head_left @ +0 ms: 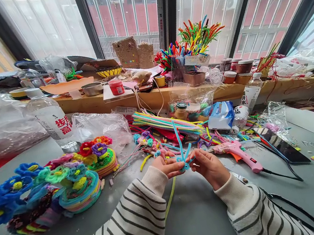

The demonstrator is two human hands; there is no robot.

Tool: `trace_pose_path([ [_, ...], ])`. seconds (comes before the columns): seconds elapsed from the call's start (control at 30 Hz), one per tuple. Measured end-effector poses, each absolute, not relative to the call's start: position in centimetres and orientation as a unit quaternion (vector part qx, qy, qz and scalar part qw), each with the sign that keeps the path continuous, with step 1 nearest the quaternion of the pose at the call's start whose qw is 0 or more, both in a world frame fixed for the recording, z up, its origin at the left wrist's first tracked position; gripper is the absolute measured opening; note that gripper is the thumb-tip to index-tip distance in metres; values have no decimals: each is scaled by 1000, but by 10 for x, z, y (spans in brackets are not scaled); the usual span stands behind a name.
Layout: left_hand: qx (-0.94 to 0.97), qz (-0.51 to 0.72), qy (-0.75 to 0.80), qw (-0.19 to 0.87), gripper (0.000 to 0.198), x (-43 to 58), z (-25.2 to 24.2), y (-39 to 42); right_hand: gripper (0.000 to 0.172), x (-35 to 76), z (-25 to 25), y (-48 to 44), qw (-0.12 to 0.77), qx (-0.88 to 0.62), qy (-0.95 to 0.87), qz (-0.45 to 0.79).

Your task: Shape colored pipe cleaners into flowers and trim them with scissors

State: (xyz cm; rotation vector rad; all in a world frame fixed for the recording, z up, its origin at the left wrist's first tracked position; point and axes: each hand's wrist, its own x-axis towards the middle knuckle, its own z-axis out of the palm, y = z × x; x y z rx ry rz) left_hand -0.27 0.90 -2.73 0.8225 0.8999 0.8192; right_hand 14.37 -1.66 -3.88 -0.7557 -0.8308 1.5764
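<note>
Over the middle of the grey table, my left hand and my right hand are close together, both closed on a light blue pipe-cleaner piece. Its lower part is bent into small loops, and a few straight ends stick up from it. My left fingers pinch the looped part, and my right fingertips pinch its right side. A pink hot glue gun lies just right of my right hand. Behind my hands is a bundle of pastel pipe cleaners. A yellow-green pipe cleaner hangs or lies below my left hand; I cannot tell which.
Finished pipe-cleaner flower pots stand at the left, near a water bottle. Scissors lie right of my right sleeve, with a dark phone beyond. A wooden ledge with pots and jars runs along the window.
</note>
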Motion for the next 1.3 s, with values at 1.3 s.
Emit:
trace_pose_path([
  [1.3,305,382,409,771,50,-4,-29,9,14,141,-37,-19,570,-345,-352,658],
])
